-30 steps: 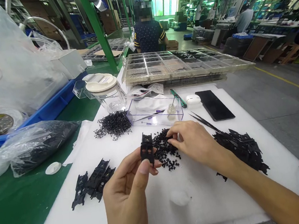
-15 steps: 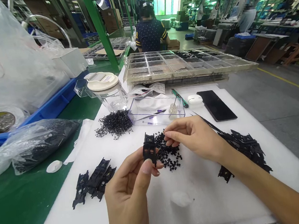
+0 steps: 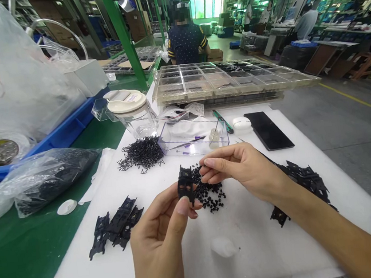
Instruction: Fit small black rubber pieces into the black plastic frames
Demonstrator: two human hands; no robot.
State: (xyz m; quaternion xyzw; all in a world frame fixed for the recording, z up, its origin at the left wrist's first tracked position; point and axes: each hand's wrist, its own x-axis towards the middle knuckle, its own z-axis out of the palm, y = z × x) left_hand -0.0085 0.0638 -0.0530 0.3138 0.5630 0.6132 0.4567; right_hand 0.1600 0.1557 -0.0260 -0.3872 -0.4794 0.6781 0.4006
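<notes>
Between the thumb and fingers of my left hand [image 3: 164,230] a black plastic bracket [image 3: 185,186] is held upright, its cut-outs facing me. My right hand [image 3: 232,165] is pinched just right of it, apart from it; whatever its fingertips hold is too small to make out. Below and behind both hands lies a pile of tiny black parts [image 3: 212,196] on the white board [image 3: 259,255]. Similar black brackets lie in a left group [image 3: 116,225] and a right heap [image 3: 306,183], the latter partly behind my right forearm.
Thin black wire-like pieces [image 3: 142,155] are heaped near a lidded jug [image 3: 132,114]. A clear purple-edged box [image 3: 194,138], a green cutter [image 3: 223,121], a white case [image 3: 242,124] and a dark phone [image 3: 269,130] stand behind my hands. Compartment trays [image 3: 232,78] line the back.
My right hand has moved slightly left, closer to the bracket, still pinched. My left hand and the bracket have hardly moved.
</notes>
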